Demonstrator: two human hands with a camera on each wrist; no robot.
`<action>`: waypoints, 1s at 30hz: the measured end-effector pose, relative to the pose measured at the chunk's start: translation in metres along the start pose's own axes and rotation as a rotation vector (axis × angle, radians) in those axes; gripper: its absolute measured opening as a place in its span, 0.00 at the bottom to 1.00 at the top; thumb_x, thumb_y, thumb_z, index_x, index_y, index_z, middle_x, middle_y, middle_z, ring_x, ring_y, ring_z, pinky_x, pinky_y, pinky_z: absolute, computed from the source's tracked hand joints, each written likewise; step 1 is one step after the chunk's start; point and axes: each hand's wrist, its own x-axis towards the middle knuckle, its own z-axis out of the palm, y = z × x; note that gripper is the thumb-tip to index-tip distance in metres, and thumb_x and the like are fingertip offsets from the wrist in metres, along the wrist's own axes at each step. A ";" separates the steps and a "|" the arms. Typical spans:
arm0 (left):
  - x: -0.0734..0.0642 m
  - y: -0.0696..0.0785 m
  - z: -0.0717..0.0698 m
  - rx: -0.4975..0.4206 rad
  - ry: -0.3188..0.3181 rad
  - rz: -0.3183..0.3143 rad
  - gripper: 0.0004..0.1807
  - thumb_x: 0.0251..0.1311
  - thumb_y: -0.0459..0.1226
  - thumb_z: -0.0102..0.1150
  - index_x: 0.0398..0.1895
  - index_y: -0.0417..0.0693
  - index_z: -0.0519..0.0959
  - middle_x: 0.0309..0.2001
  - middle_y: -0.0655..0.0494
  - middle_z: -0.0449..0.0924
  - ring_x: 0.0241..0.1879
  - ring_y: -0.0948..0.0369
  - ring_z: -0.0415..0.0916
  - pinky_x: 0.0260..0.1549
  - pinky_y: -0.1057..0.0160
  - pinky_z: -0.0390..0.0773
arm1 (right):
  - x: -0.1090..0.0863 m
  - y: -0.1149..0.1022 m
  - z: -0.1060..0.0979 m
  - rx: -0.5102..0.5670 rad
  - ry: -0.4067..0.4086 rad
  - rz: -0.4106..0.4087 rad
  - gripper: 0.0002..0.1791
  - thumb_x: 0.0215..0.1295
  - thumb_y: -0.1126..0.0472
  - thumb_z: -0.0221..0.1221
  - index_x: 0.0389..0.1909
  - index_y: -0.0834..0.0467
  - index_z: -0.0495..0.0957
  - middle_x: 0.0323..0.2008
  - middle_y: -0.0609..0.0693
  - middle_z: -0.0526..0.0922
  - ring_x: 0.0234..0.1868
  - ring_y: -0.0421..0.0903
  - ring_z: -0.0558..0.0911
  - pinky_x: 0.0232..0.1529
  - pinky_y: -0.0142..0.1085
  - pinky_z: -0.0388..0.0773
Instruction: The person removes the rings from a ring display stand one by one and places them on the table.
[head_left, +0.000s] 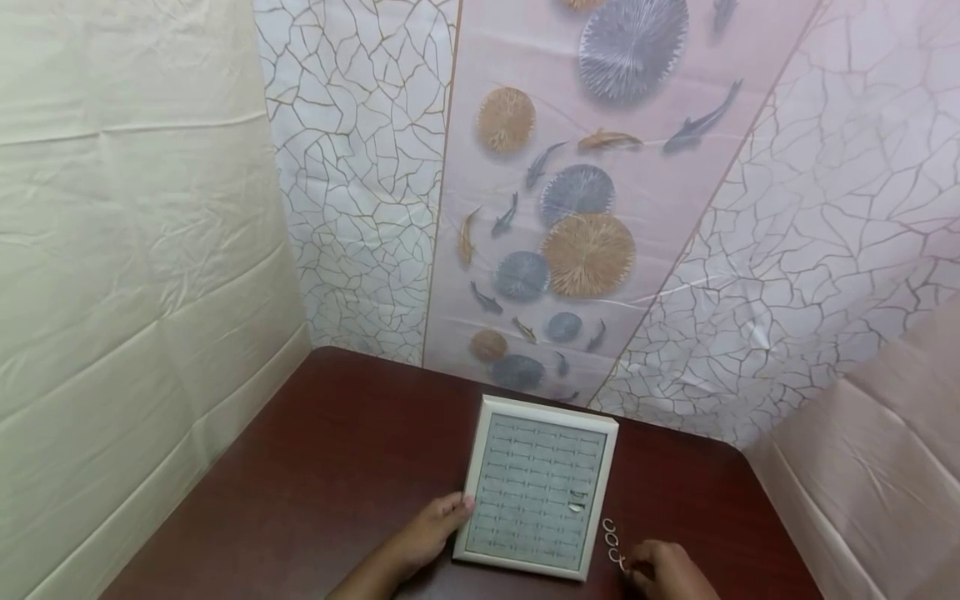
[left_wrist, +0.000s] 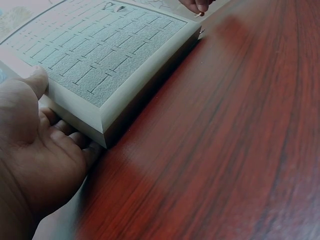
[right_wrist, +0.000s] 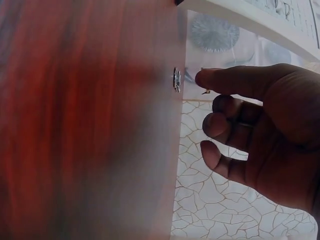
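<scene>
A ring display tray [head_left: 536,479] with a pale frame and grey slotted padding lies tilted on the table. My left hand [head_left: 435,527] grips its left edge; in the left wrist view the thumb [left_wrist: 39,82] presses the frame's top while the other fingers curl beneath. Two shiny rings [head_left: 577,505] sit in slots near the tray's right side. Right of the tray, my right hand [head_left: 666,568] pinches a small ring [right_wrist: 206,92] between thumb and forefinger, mostly hidden by the fingertips. Several loose rings [head_left: 611,539] lie in a row beside that hand.
The dark red wooden table [head_left: 337,442] has a glossy surface. Behind it hangs a patterned sheet [head_left: 375,167] with fish and round motifs. Plain cream cloth [head_left: 135,250] walls the left side, and another cloth [head_left: 877,467] stands at the right edge.
</scene>
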 end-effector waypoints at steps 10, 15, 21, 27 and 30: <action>-0.001 0.001 0.002 -0.021 -0.023 0.022 0.25 0.77 0.51 0.39 0.65 0.45 0.72 0.57 0.49 0.82 0.57 0.58 0.79 0.60 0.64 0.73 | 0.002 0.004 0.002 0.060 -0.086 -0.023 0.06 0.60 0.65 0.66 0.26 0.52 0.85 0.26 0.42 0.84 0.26 0.31 0.74 0.25 0.31 0.71; -0.001 0.001 0.002 -0.031 -0.029 0.034 0.25 0.78 0.51 0.38 0.64 0.45 0.72 0.57 0.48 0.83 0.57 0.58 0.79 0.58 0.66 0.74 | 0.004 0.004 0.002 0.062 -0.093 -0.041 0.06 0.60 0.65 0.65 0.26 0.52 0.86 0.26 0.42 0.84 0.25 0.31 0.74 0.24 0.31 0.70; 0.001 0.000 0.002 -0.043 -0.025 0.025 0.25 0.77 0.51 0.39 0.64 0.46 0.73 0.57 0.48 0.83 0.56 0.58 0.80 0.57 0.65 0.75 | 0.005 0.004 0.002 0.056 -0.105 -0.038 0.07 0.59 0.68 0.64 0.27 0.52 0.86 0.26 0.43 0.84 0.25 0.32 0.75 0.24 0.31 0.72; 0.001 0.001 0.002 -0.035 -0.014 0.006 0.26 0.76 0.53 0.39 0.63 0.47 0.73 0.56 0.50 0.84 0.56 0.58 0.80 0.59 0.62 0.75 | 0.004 0.003 0.002 0.061 -0.115 -0.012 0.06 0.61 0.65 0.64 0.28 0.52 0.86 0.26 0.43 0.84 0.25 0.34 0.77 0.25 0.32 0.73; 0.000 0.002 0.002 -0.017 -0.002 -0.004 0.26 0.76 0.53 0.39 0.63 0.46 0.73 0.56 0.50 0.84 0.56 0.58 0.80 0.60 0.60 0.75 | 0.003 0.001 0.002 0.072 -0.118 0.004 0.05 0.61 0.65 0.65 0.28 0.52 0.86 0.26 0.43 0.84 0.26 0.35 0.76 0.25 0.33 0.72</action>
